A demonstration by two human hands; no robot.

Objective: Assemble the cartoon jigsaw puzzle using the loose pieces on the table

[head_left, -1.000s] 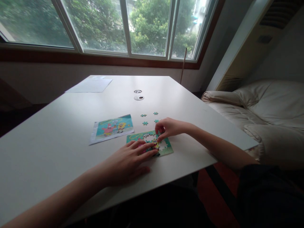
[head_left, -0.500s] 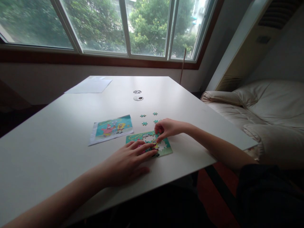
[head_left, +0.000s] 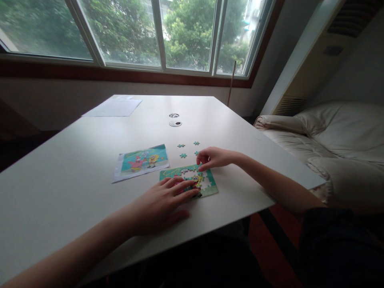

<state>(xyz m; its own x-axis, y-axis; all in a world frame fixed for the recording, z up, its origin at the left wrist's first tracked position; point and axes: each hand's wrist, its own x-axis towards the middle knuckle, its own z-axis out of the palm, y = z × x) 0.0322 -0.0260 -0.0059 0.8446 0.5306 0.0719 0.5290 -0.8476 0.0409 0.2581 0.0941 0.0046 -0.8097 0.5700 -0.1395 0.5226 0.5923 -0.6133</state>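
My left hand (head_left: 163,202) lies flat with its fingers spread over the left and lower part of a jigsaw puzzle (head_left: 213,187), covering much of its picture. White gaps show in the puzzle's middle and right side, around a yellow cartoon figure. Over the puzzle's upper right edge is my right hand (head_left: 214,157), fingers curled and the thumb a little apart from them; I see no piece between them. Just beyond, loose green jigsaw pieces (head_left: 183,155) lie on the table, one partly behind my right fingers.
Left of the puzzle lies a picture sheet (head_left: 141,163) with cartoon figures. Two round discs (head_left: 175,123) sit farther back on the white table (head_left: 75,168). A white paper (head_left: 112,108) lies at the far left corner. A cream sofa (head_left: 339,132) stands to the right.
My right hand has moved slightly up and away from the yellow figure, toward the puzzle's upper edge. More of the puzzle's middle shows. My left hand stays in place.
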